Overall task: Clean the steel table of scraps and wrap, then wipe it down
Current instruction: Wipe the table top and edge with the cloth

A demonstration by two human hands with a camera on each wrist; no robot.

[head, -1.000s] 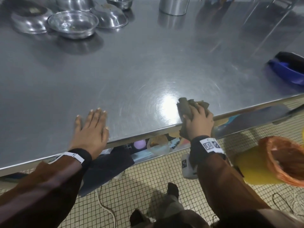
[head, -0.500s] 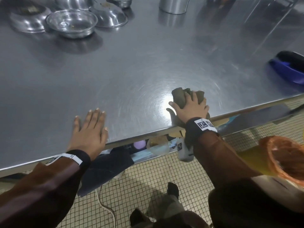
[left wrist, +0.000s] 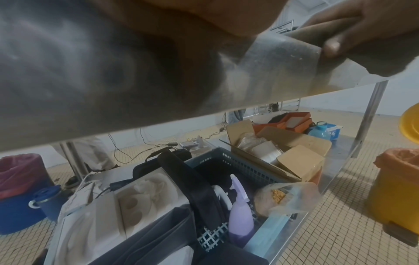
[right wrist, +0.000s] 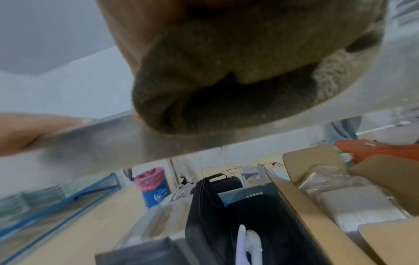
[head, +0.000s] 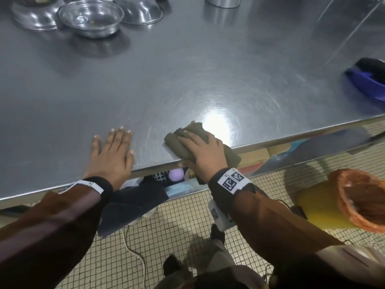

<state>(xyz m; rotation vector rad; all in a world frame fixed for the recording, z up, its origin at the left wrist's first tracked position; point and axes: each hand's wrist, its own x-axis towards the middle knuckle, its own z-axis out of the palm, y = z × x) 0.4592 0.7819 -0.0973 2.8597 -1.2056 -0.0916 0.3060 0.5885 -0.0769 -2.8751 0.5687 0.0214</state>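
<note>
The steel table (head: 208,69) fills the head view, with a bright glare patch near its front edge. My left hand (head: 112,151) lies flat on it, fingers straight and spread, holding nothing. Just to its right, my right hand (head: 202,151) holds a dark olive cloth (head: 192,130) down at the front edge. The fingers lie over the bunched cloth and the thumb hooks below the rim. Part of the cloth hangs over the edge. In the right wrist view the cloth (right wrist: 215,80) fills the top, draped over the table's rim (right wrist: 113,148).
Steel bowls (head: 91,17) and a steel canister (head: 223,1) stand at the back. A blue scoop-like object (head: 366,80) lies at the right edge. A yellow bin with an orange liner (head: 362,197) stands on the floor at right. A crowded lower shelf holds a spray bottle (left wrist: 240,215).
My right hand has slid the cloth leftward along the front edge, closer to my left hand. The left hand has stayed flat in place.
</note>
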